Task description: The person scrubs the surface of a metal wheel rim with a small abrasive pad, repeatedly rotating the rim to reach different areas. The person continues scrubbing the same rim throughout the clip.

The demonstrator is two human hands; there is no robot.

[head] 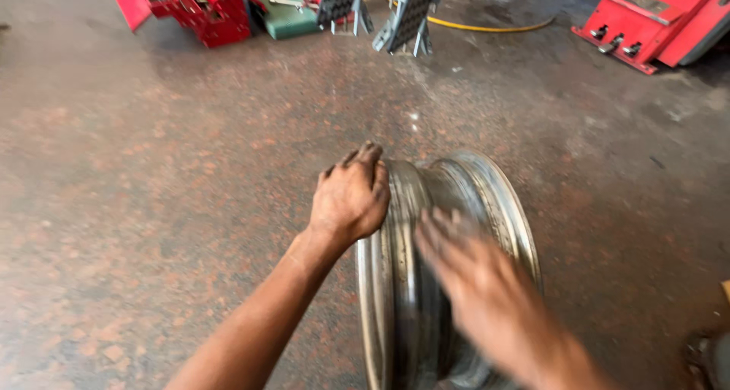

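- Head view: bare steel wheel rim [449, 283] stands upright on its edge on speckled concrete floor [152, 169], lower centre of frame.
- Left hand [351, 196] on rim's left flange, near top; fingers curled over the edge, gripping it.
- Right hand [487, 299] over rim barrel, right of the left hand; motion-blurred, fingers look spread; contact w/ rim can't be told.
- Far side of rim, upper left: red toolbox [198, 6], open, w/ green case [285, 14] just beside it.
- Beyond rim, top centre: two chequer-plate metal stands [395, 14], yellow hose [487, 26] behind.
- Upper right of rim: red machine [661, 17].
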